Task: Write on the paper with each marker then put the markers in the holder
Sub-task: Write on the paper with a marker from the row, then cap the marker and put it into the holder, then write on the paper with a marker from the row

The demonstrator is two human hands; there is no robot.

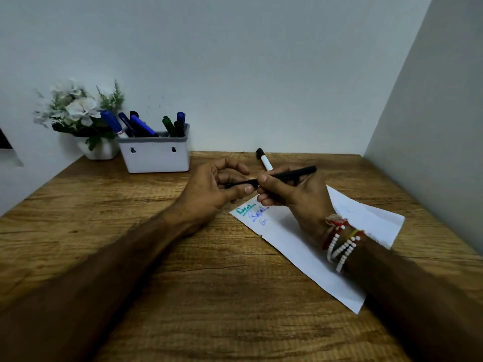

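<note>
Wooden desk (183,270) took up most of the view, one sheet of paper (300,244) lay on its right side with three scribbles near the top corner: green, blue, small dark one. One white holder (156,155) sat at the back left against the wall, about six markers already stood in it, mostly blue, one green, one or two dark; exact count hard to tell where they overlapped. One flower pot (100,148) was just beside the holder.

Both hands met over the top edge of the paper. Left hand (209,189) was closed on one end of a thin black pen (285,175), right hand (292,192) closed on the barrel, pen roughly level, above the paper and not touching it. Looked like cap being pulled or pushed on, could not tell which.

One black-capped white marker (264,159) lay loose on the desk behind the hands.

Handling guess: pen light, stiff, smooth plastic, slightly slippery; best pinched mid-barrel, other hand on the cap end. Paper thin, would slide unless pinned.
</note>
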